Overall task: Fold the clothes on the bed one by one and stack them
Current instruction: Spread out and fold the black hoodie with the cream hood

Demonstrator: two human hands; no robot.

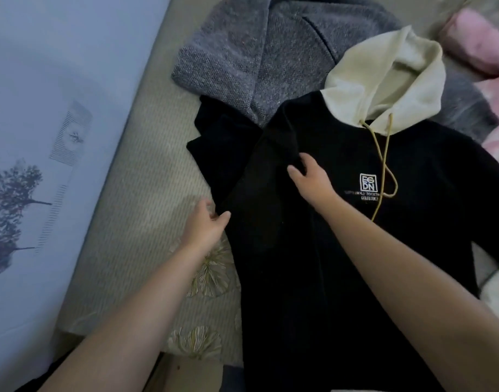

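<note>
The left hand (207, 222) pinches the edge of the black hoodie (341, 250) at its left side, and the right hand (307, 176) grips a fold of the left sleeve (259, 165) drawn in over the chest, so I'd say the first fold of this one is only just under way. The hoodie lies face up on the bed (135, 193), cream hood (384, 80) up top, its right side not yet folded. Beyond it a grey knit (256, 52) and something pink (480, 49) wait unfolded, and no stack shows, so most of the job looks left.
</note>
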